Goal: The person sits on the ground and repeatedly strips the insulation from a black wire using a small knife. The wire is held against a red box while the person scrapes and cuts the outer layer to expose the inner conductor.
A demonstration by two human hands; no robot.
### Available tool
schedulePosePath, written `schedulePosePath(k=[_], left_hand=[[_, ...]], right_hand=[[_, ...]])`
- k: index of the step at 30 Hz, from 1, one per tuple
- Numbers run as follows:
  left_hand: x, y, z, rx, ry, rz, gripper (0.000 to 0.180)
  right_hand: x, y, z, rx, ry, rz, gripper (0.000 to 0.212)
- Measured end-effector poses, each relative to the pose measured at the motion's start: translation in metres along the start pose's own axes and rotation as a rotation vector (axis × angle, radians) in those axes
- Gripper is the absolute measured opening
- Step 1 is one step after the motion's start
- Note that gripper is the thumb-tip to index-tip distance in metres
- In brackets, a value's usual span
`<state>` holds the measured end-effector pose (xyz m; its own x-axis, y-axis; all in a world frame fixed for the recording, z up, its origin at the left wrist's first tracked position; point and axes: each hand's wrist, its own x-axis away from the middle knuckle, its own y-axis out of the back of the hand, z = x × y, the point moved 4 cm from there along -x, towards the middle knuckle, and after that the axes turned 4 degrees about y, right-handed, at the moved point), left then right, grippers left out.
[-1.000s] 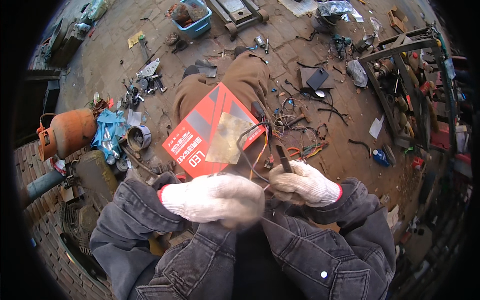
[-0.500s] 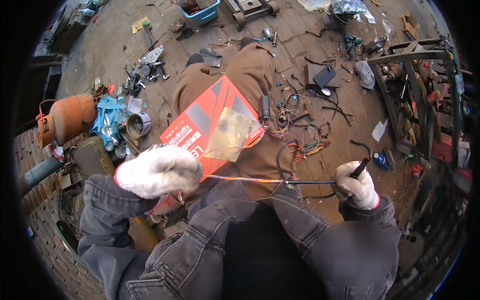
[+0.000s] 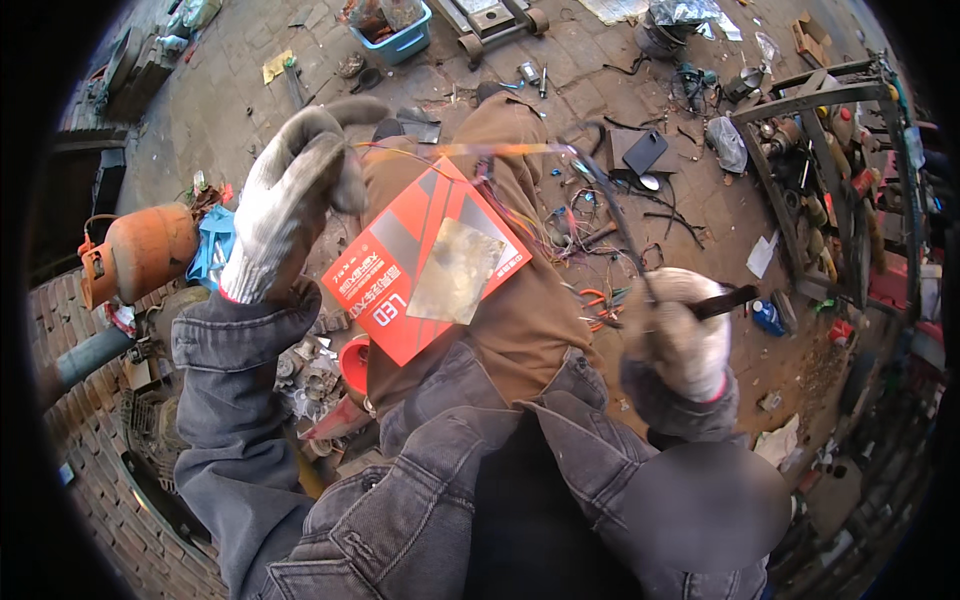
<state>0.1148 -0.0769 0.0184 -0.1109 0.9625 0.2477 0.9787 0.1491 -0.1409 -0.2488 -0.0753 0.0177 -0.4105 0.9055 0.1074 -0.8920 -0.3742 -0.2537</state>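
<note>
My left hand [image 3: 295, 190], in a whitish work glove, is raised left of the red box, one finger stretched out. Its other fingers are curled around the end of a bundle of thin coloured wires [image 3: 470, 149]. The wires run right into a black cable [image 3: 612, 195], which bends down to my right hand [image 3: 680, 335]. That gloved hand is closed on the cable and blurred by motion. A dark stick-shaped piece [image 3: 727, 301] juts from its fist; its kind is unclear. Across my lap lies the red flat box [image 3: 385, 270] with a stained, pale square piece [image 3: 457, 270] on top.
Tangled wires [image 3: 590, 220] and a phone [image 3: 645, 152] lie on the paved ground at right. An orange gas cylinder [image 3: 150, 245] lies at left. A metal frame [image 3: 810, 110] with tools stands at right. Far off are a blue basin [image 3: 400, 40] and a wheeled trolley [image 3: 490, 22].
My left hand has swung up and away, lifting the wires above the red box. My right hand has shifted left and slightly up, so the cable now bends between the hands.
</note>
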Motion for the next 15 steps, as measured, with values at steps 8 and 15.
schedulePosePath(k=[8, 15], left_hand=[[0.040, 0.034, 0.012, -0.611, 0.057, -0.285, 0.046], [0.092, 0.023, 0.044, -0.199, 0.588, 0.045, 0.084]], right_hand=[[-0.004, -0.173, -0.051, 0.330, 0.429, 0.554, 0.033], [0.013, -0.197, -0.091, 0.307, 0.376, 0.708, 0.041]])
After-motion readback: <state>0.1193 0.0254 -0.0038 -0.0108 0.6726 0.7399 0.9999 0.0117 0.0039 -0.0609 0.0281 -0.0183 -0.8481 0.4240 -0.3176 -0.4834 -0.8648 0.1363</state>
